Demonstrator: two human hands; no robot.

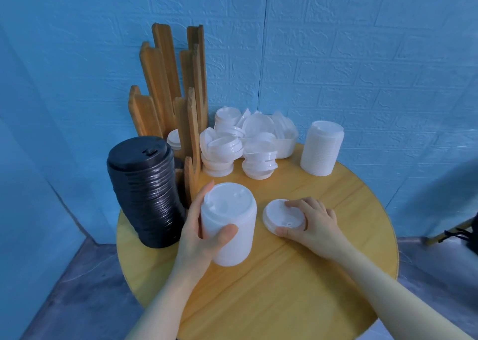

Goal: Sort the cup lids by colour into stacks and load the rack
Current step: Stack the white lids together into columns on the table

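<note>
My left hand (199, 239) grips a tall stack of white lids (230, 223) standing near the table's middle, thumb in front and fingers behind. Just to its right my right hand (310, 223) pinches a single white lid (280, 217) that lies flat on the table. A leaning stack of black lids (147, 195) stands at the left edge. Behind it rises the wooden rack (178, 99) with a few white lids (173, 139) low in one slot. Another white stack (322, 152) stands at the back right.
A heap of loose white lids (245, 143) spills from a clear tub (285, 146) at the back of the round wooden table (297, 275). A blue wall stands close behind. A dark object (465, 231) sits on the floor at the right.
</note>
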